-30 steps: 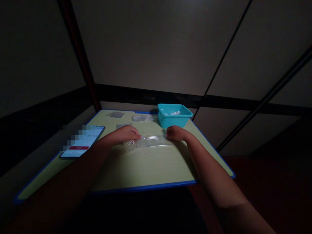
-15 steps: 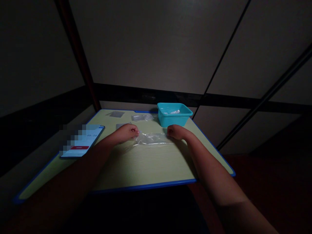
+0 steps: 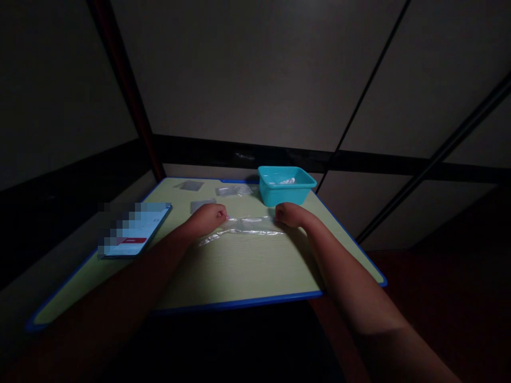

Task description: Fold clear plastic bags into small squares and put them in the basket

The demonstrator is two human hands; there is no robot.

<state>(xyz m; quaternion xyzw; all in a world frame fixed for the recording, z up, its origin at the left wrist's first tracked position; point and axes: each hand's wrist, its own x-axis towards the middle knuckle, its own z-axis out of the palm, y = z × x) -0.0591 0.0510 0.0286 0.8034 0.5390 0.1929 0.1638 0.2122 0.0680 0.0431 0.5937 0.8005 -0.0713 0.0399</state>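
A clear plastic bag is stretched between my two hands, low over the table. My left hand is closed, pinching its left part; a loose flap trails toward the lower left. My right hand is curled shut on the right end of the bag. Just behind my left hand lies a flat greyish packet, partly covered by that hand. Beyond my right hand stands a turquoise plastic basket with something clear and shiny inside.
The pale table has a blue rim. At its left rests a phone or tablet with a lit screen. Toward the back lie thin grey sheets and another crinkled clear packet. Dark panels rise behind.
The plastic bag is drawn straighter between my hands, and its loose left flap now reaches further toward the lower left. Both hands stay closed and nearly in place.
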